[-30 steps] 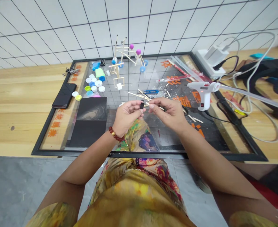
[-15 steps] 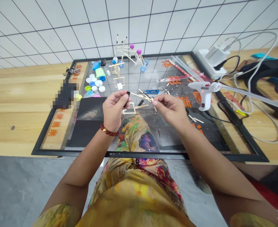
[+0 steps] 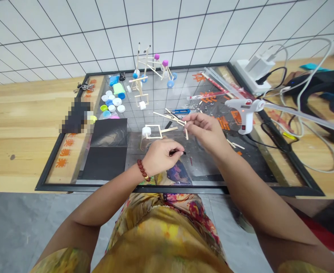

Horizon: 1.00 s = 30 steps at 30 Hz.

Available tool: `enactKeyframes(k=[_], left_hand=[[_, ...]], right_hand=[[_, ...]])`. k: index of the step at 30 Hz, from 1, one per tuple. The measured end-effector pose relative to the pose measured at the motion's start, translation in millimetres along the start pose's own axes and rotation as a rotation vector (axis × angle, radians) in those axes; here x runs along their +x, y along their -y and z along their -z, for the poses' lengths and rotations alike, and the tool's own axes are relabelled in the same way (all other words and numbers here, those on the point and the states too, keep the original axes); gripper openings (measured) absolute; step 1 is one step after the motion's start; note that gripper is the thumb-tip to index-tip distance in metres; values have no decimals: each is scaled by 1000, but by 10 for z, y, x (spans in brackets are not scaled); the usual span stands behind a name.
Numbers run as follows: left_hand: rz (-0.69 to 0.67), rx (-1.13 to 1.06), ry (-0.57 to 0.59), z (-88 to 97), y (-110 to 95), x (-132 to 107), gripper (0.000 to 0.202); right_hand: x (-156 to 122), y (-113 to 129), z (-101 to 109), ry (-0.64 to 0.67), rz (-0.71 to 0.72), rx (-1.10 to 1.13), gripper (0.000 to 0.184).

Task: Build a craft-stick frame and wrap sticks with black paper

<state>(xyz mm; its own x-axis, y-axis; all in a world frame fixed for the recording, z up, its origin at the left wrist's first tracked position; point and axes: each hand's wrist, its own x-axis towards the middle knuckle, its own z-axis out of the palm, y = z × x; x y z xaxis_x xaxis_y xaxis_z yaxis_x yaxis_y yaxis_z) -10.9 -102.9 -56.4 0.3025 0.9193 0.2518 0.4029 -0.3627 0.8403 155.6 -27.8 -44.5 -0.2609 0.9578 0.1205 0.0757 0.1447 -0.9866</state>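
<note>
My left hand (image 3: 164, 153) is closed around a small dark object (image 3: 184, 153); only its black tip sticks out past the fingers, so I cannot name it. Thin wooden sticks (image 3: 171, 117) meet the fingertips of my right hand (image 3: 205, 129), which is pinched shut on at least a short one pointing down (image 3: 187, 135). Beyond my left hand lies a small rectangular stick frame (image 3: 155, 137) with a white bottle cap (image 3: 146, 131) at its left. A blue cutter (image 3: 180, 111) rests behind the sticks.
At the back stand stick models (image 3: 144, 74) with coloured balls and caps. Loose bottle caps (image 3: 117, 101) lie left of them, above black sheets (image 3: 108, 151). A white glue gun (image 3: 245, 113) stands on the right, near a power strip (image 3: 250, 74) with cables.
My left hand has moved down and right, toward me, with the dark object, uncovering the stick frame and its white cap. My right hand has hardly moved.
</note>
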Motion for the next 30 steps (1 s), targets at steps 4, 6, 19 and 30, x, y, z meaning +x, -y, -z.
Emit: enactKeyframes(k=[4, 6, 19, 30], left_hand=[[-12, 30, 28, 40, -25, 8, 14], [-9, 27, 50, 42, -32, 12, 12], [287, -413, -245, 86, -69, 90, 13], [373, -442, 40, 141, -150, 28, 18]], right_hand=[[5, -68, -11, 50, -15, -84, 20], [3, -79, -13, 62, -23, -121, 20], [-50, -2, -61, 106, 35, 14, 32], [-98, 179, 54, 416, 9, -110, 20]])
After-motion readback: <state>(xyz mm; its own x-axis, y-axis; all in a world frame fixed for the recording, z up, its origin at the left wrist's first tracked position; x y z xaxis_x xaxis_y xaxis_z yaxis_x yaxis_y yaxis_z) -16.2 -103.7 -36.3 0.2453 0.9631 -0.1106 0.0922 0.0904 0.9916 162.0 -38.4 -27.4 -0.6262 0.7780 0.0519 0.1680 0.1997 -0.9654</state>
